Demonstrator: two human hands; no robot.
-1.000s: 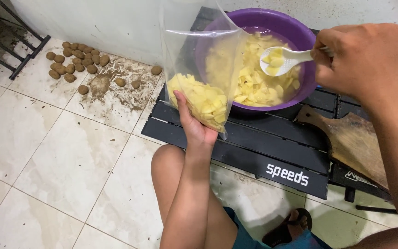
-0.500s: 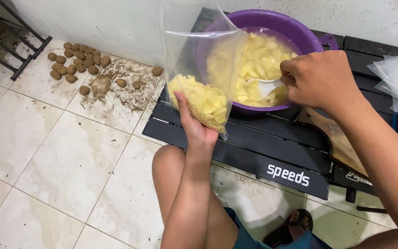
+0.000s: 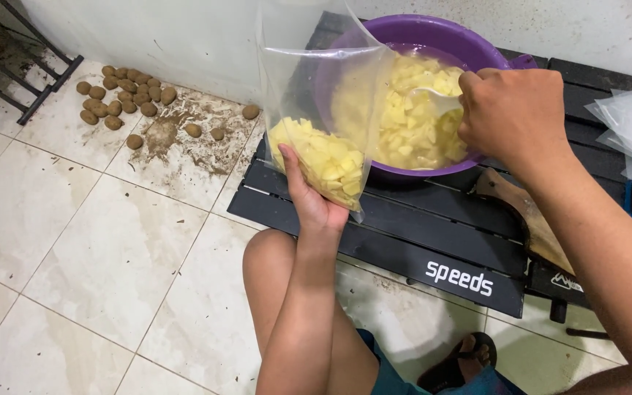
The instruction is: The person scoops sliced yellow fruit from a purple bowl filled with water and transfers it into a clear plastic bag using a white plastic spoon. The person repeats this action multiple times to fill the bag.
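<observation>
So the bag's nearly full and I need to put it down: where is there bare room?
Bare: black slat table front strip, between purple plastic bowl and table edge; pale floor tiles left. Crowded: wooden board right, small brown potatoes by the wall.

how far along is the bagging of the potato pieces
Done: the clear plastic bag, held from below by the left hand, has cut yellow potato pieces filling its bottom. In hand: the right hand dips a white spoon in the purple plastic bowl. Left: many pieces remain in the bowl.
</observation>
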